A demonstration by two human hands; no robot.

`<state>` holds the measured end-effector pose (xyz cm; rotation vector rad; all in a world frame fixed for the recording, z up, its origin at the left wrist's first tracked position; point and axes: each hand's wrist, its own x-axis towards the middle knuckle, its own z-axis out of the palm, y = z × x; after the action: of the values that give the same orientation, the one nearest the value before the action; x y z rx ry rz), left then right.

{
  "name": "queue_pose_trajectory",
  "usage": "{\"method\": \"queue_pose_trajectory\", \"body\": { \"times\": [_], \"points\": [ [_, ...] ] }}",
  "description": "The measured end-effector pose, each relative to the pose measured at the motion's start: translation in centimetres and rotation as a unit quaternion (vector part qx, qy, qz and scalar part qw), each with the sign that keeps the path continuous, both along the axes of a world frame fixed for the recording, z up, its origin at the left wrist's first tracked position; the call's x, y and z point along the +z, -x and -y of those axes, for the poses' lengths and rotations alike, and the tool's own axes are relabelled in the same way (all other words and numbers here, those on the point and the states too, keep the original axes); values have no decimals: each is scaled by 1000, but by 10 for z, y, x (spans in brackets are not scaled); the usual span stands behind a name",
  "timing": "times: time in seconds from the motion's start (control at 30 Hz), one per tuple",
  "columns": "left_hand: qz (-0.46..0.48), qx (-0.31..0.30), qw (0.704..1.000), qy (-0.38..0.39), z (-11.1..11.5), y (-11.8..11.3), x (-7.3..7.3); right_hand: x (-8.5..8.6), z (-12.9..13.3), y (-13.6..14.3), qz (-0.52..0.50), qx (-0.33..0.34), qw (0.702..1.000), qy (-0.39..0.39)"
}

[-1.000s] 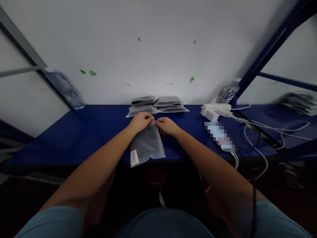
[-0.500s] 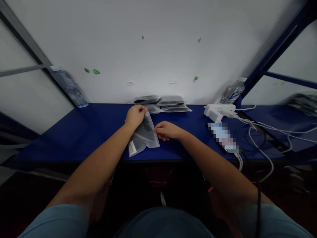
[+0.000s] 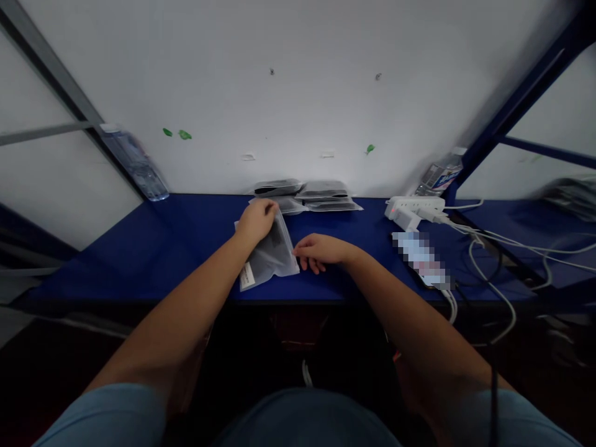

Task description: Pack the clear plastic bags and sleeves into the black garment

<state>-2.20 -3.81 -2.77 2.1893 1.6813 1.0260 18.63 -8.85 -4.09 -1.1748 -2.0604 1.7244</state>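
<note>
A frosted translucent zip bag (image 3: 274, 251) lies tilted on the blue table near its front edge, with something dark inside and a white label at its lower left corner. My left hand (image 3: 256, 220) is closed on the bag's far end, thumb and fingers pinching the top corner. At the bag's right edge, along the zip strip, my right hand (image 3: 321, 251) pinches with thumb and forefinger near the lower right corner; its other fingers are loosely curled. Just beyond my left hand, several similar filled bags (image 3: 323, 195) lie stacked against the wall.
To the right are a white power strip (image 3: 414, 205) with plugs, a phone (image 3: 421, 257) and loose white cables (image 3: 498, 301). A clear bottle (image 3: 135, 164) leans at the left, and a labelled bottle (image 3: 440, 174) at the back right. The blue table (image 3: 139, 248) ends close before me.
My right hand has slid a little toward me along the bag's zip edge, and its lower fingers have loosened. My left hand keeps its hold at the far end.
</note>
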Motion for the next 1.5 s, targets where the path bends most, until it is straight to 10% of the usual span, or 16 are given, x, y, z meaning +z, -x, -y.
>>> {"method": "queue_pose_trajectory", "body": {
  "times": [0.37, 0.73, 0.93, 1.5],
  "points": [
    [-38, -114, 993, -19, 17, -19, -12, -4, -5, 9, -22, -167, 985, -31],
    [20, -118, 993, -21, 21, -24, -23, -9, -4, 9, -87, -100, 966, -222],
    [-114, -166, 979, 30, 33, -22, -18, -16, -5, 9, 3, -20, 921, -389],
    [-246, -206, 944, 78, 82, 23, -30, -17, -7, 15, -11, -42, 943, -330]
  ]
}}
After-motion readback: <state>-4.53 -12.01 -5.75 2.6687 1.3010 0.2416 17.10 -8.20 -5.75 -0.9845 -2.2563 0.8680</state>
